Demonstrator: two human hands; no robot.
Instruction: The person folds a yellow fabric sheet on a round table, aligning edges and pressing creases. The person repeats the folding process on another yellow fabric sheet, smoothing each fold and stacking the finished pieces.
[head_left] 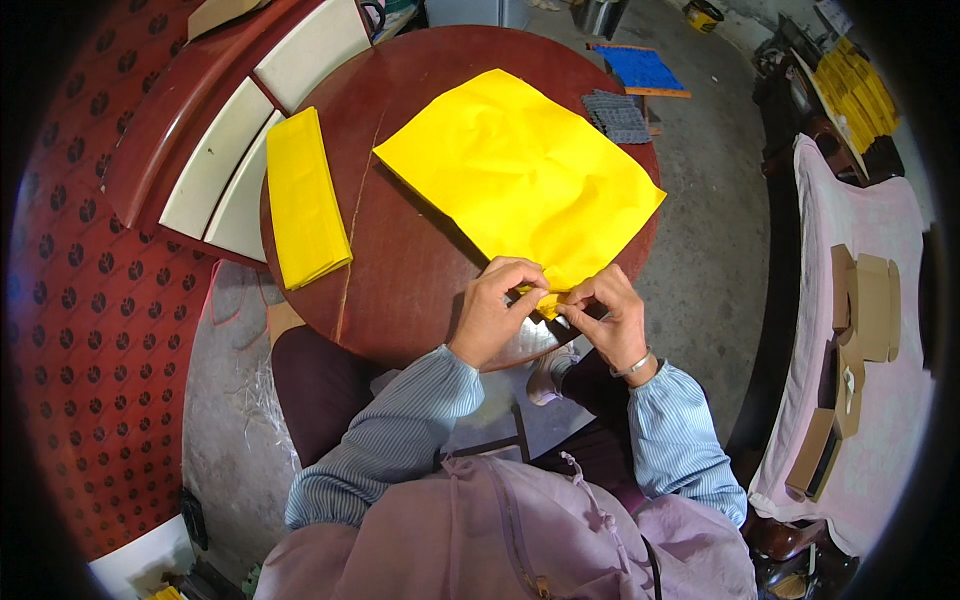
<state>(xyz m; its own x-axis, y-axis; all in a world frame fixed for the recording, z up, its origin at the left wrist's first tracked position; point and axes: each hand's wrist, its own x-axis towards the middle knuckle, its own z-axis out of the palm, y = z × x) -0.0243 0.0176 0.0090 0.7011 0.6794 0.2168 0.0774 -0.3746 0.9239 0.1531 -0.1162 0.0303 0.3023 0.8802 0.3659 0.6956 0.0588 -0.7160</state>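
A large yellow sheet [520, 165], paper or thin cloth, lies creased across the round table. Its near corner is gathered and bunched at the table's front edge. My left hand [497, 308] pinches this gathered end between thumb and fingers. Close on its right, my right hand [610, 312] grips the same bunched end with thumb and forefinger. A small crumpled tip [546, 305] shows between the two hands; its details are too small to make out. To the left lies a folded yellow stack [306, 205] of similar material, apart from both hands.
The dark red round table [400, 300] stands before my knees. On its far right edge rests a grey ribbed cloth [615, 116], near a blue flat panel [645, 70]. A pink-covered bench [800, 400] with open cardboard boxes [878, 310] stands right; a cabinet [215, 160] adjoins left.
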